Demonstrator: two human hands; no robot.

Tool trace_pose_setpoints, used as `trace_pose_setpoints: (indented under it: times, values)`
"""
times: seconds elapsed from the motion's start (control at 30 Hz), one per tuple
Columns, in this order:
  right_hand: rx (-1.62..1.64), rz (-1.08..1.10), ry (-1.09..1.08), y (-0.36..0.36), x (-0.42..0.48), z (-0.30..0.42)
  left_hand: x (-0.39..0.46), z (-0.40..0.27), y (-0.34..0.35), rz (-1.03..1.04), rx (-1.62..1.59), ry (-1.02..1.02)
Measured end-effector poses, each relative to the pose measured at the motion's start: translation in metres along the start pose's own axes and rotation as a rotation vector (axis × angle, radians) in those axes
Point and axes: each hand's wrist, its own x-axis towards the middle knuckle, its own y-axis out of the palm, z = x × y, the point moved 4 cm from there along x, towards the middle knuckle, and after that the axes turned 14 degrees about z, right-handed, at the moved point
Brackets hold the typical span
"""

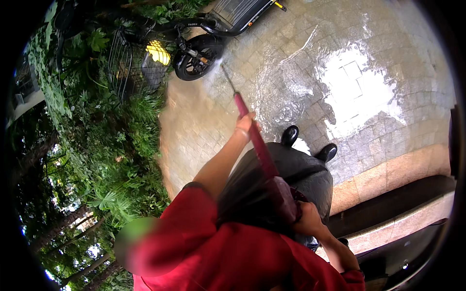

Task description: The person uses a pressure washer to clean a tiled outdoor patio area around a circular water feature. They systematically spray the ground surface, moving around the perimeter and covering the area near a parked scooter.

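Observation:
A long red pressure-washer gun runs across my body, its thin metal lance pointing away from me. My left hand is wrapped around the front part of the red barrel. At the rear, near my waist, my right hand grips the handle; its fingers are partly hidden behind the gun body. White spray shows at the lance tip, beside the front wheel of an electric bike. Water covers the stone paving around it.
The bike's wire basket holds something yellow, against dense green plants on the left. A black footboard lies at the top. Stone curbs edge the paving at right. My black boots stand on wet, reflective paving.

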Motion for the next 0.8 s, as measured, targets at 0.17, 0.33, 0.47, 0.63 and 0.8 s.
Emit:
trace_pose_setpoints:
  times: [0.17, 0.33, 0.47, 0.63, 0.8]
  values:
    - [-0.038, -0.023, -0.014, 0.013, -0.012, -0.010, -0.020, -0.017, 0.030, 0.017, -0.031, 0.092]
    - [0.036, 0.097, -0.005, 0.030, -0.009, -0.020, -0.019, 0.020, -0.038, -0.053, 0.025, -0.016]
    - [-0.125, -0.029, -0.077, 0.042, 0.011, -0.030, -0.004, 0.011, -0.035, 0.050, 0.009, 0.026]
    - [-0.070, -0.067, -0.029, 0.066, 0.014, -0.034, 0.006, 0.019, -0.035, -0.002, 0.128, -0.070]
    - [0.023, -0.153, 0.011, 0.083, 0.004, -0.013, -0.013, 0.000, 0.009, 0.113, 0.143, 0.006]
